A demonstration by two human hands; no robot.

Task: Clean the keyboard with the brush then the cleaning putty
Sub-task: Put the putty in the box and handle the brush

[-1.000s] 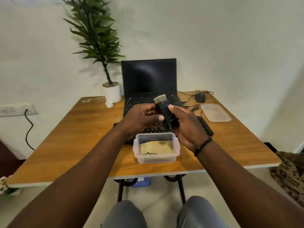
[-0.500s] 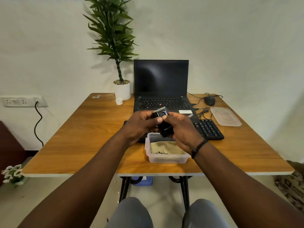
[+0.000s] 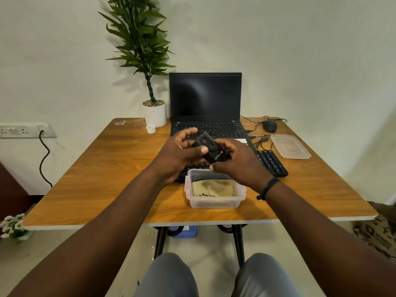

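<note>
Both hands hold a small black brush case [image 3: 211,150] above the table, over the black keyboard [image 3: 270,162]. My left hand [image 3: 180,154] cups its left side with the thumb pressed on top. My right hand [image 3: 237,166] grips its right end with curled fingers. No bristles show on the brush now. Most of the keyboard lies hidden under my hands; only its right end shows. In front of it sits a clear plastic tub [image 3: 215,201] holding tan cleaning putty [image 3: 214,187].
An open black laptop [image 3: 205,103] stands behind the keyboard. A mouse [image 3: 270,126] with cables and the tub's clear lid [image 3: 289,146] lie at the right. A potted plant [image 3: 154,113] and a small white cap [image 3: 151,128] stand at the back left of the wooden table [image 3: 96,179].
The brush's pale bristles, sticking up a second ago, are no longer visible; the black case now lies tilted between both hands. The hands lowered slightly and the camera view shifted.
</note>
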